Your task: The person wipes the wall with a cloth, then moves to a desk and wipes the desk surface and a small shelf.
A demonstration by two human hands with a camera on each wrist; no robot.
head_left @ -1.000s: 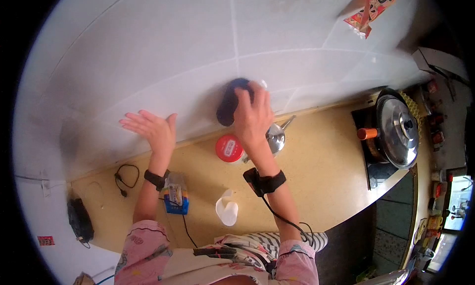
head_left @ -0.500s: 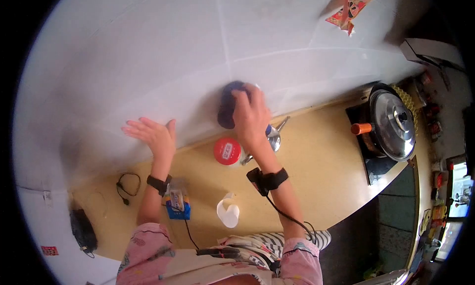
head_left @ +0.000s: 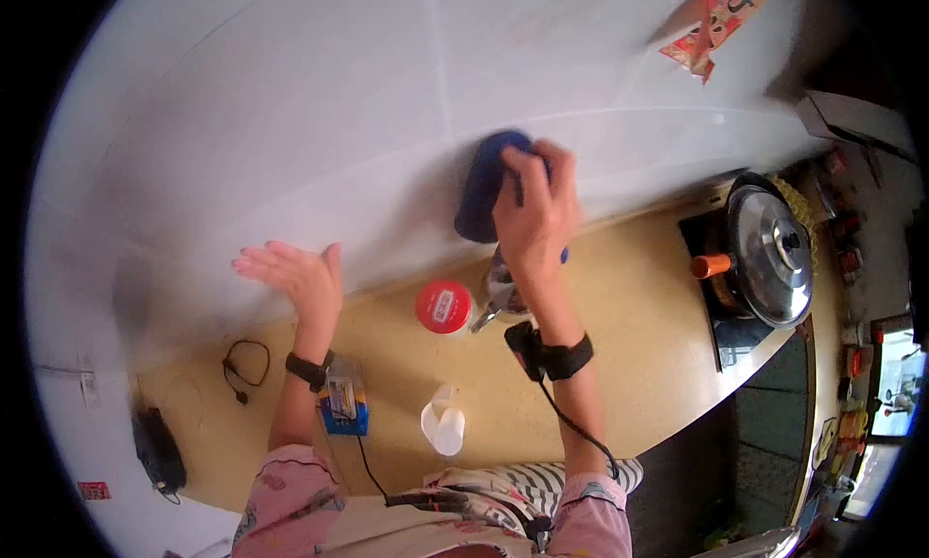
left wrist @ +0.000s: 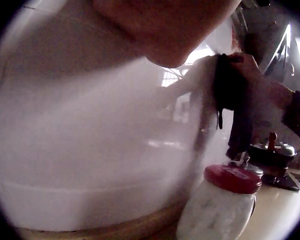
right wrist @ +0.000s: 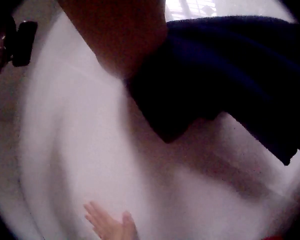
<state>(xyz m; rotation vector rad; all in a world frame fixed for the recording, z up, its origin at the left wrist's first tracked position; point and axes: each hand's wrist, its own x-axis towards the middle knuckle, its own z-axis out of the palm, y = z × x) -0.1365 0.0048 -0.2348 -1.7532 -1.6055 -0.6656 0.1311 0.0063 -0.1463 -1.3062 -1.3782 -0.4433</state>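
A dark blue cloth (head_left: pixel 479 205) lies against the pale tiled wall (head_left: pixel 319 122), gripped by my right hand (head_left: pixel 542 210) with bent fingers. In the right wrist view the cloth (right wrist: pixel 215 70) hangs down in loose folds. My left hand (head_left: pixel 298 279) is spread flat by the wall further left, fingers straight and thumb apart, holding nothing. Below the cloth stands a jar with a red lid (head_left: pixel 444 307); white contents show through its side in the left wrist view. A shiny metal pot with a spout (head_left: pixel 500 292) is partly hidden behind my right forearm.
On the yellowish counter (head_left: pixel 619 364) are a blue packet (head_left: pixel 345 413), a white curled object (head_left: pixel 444 434) and a black cable (head_left: pixel 244 369). A lidded pan (head_left: pixel 774 258) with an orange handle sits on a stove at the right. A red paper strip (head_left: pixel 716 26) hangs on the wall.
My right hand has moved to the right and slightly up along the wall with the cloth. The left hand has stayed nearly in place.
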